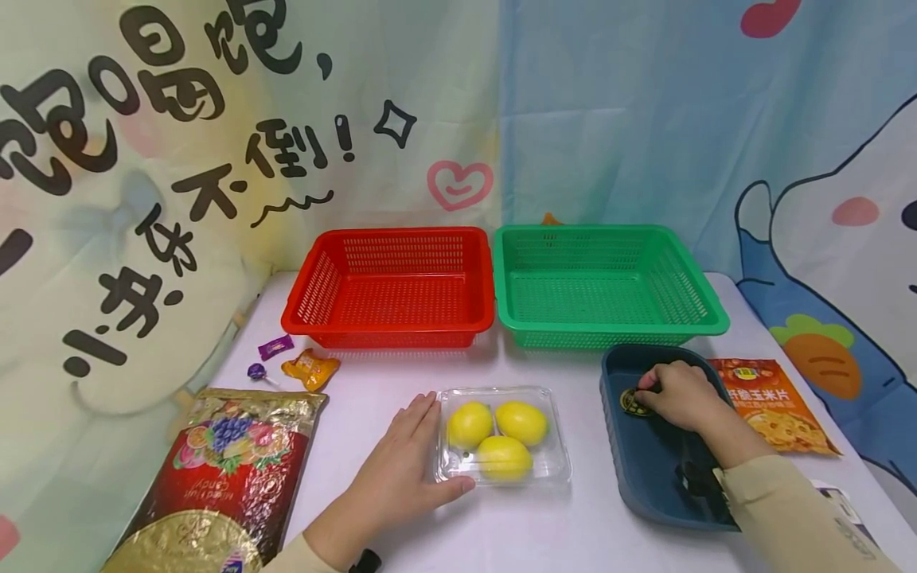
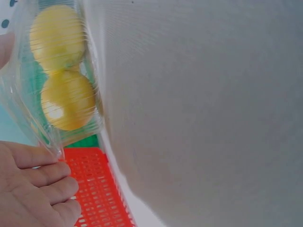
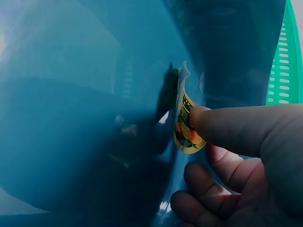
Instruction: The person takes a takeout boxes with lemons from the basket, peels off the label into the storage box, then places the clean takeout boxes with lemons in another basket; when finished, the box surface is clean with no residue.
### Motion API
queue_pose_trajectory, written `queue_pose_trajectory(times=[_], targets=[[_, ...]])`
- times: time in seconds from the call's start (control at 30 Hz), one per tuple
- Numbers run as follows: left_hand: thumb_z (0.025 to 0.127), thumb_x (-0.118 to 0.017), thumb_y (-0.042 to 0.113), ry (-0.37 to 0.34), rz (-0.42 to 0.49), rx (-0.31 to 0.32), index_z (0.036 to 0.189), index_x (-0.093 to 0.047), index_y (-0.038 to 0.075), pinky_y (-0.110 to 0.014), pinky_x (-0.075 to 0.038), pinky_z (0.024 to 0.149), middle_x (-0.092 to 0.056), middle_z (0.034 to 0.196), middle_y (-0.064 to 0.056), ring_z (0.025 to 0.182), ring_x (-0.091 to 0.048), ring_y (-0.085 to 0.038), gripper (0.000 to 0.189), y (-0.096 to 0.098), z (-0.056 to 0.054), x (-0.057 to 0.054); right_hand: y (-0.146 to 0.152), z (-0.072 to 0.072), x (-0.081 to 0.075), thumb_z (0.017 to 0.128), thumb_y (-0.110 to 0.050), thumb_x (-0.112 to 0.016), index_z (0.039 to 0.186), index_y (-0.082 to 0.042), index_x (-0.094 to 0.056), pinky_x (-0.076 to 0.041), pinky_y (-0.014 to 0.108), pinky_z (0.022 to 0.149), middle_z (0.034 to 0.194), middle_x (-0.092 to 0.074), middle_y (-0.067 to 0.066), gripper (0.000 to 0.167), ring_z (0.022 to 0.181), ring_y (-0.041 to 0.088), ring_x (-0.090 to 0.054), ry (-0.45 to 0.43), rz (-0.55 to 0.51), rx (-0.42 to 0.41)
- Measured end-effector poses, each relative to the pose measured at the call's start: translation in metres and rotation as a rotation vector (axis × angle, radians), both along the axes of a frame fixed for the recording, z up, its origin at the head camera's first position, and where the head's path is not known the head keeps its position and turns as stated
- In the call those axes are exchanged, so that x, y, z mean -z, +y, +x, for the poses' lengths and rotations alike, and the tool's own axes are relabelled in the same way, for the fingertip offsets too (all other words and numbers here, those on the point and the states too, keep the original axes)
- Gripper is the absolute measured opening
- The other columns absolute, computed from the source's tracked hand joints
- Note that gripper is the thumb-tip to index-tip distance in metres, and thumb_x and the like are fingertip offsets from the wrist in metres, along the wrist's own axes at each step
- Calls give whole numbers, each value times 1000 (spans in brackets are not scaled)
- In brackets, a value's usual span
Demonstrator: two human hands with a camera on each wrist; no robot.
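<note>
On the label (image 3: 184, 132) (wrist view only): oranges (image 3: 193, 136)

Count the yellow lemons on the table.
3, all inside the clear box beside the left hand: the back-left lemon, the back-right lemon and the front lemon. The head view shows no others.

Around the centre of the table (image 1: 544, 529)
Red basket (image 1: 401, 296) 11 o'clock; green basket (image 1: 587, 299) 1; orange packet (image 1: 777, 410) 3; candy bag (image 1: 231, 469) near 9; 3 sweets (image 1: 310, 369) 10.
</note>
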State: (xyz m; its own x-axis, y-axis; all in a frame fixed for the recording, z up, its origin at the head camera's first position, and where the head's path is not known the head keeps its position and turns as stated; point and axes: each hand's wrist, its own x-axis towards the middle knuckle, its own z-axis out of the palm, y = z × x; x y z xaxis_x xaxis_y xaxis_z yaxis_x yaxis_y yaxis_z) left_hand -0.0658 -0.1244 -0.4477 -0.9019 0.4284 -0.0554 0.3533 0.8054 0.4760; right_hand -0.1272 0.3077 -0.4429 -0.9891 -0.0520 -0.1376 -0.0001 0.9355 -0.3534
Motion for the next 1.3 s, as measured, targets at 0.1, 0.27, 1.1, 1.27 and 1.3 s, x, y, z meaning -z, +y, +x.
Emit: queue_pose_trajectory(times=[0.1, 0.27, 1.1, 1.27, 1.3], targets=[[81, -75, 72, 0, -2, 2, 164, -33, 7, -52, -28, 129, -32, 172, -10, 161, -28, -30, 114, 0, 0, 0, -1, 1, 0, 93, -19, -75, 97, -1, -74, -44, 61, 87, 99, -66, 22, 19, 100, 46, -54, -4, 7, 10], [81, -75, 73, 1, -8, 5, 164, -33, 7, -51, -28, 130, -31, 172, -9, 161, -28, -29, 114, 0, 0, 0, -2, 1, 0, 92, -19, -75, 96, -2, -72, -44, 62, 86, 98, -64, 22, 18, 101, 46, -52, -12, 18, 26], [79, -76, 73, -30, -4, -16, 165, -31, 10, -51, -27, 130, -29, 173, -7, 162, -26, -28, 116, 0, 1, -1, -6, 4, 0, 79, -38, -89, 97, -3, -68, -44, 54, 79, 95, -60, 18, 45, 96, 41, -48, -15, 75, 24], [80, -75, 73, -14, -1, -8, 164, -32, 8, -52, -28, 129, -30, 173, -9, 161, -27, -29, 115, 0, 0, 0, -4, 4, 3, 77, -44, -90, 100, -2, -67, -43, 54, 78, 97, -59, 19, 53, 96, 41, -47, -19, 71, 32], [80, -75, 74, -14, -1, -8, 164, -32, 8, -52, -28, 129, -30, 173, -9, 161, -28, -29, 115, 0, 0, 0, -4, 4, 4, 76, -45, -90, 100, -2, -66, -44, 55, 79, 98, -59, 20, 55, 96, 41, -47, -19, 72, 33]])
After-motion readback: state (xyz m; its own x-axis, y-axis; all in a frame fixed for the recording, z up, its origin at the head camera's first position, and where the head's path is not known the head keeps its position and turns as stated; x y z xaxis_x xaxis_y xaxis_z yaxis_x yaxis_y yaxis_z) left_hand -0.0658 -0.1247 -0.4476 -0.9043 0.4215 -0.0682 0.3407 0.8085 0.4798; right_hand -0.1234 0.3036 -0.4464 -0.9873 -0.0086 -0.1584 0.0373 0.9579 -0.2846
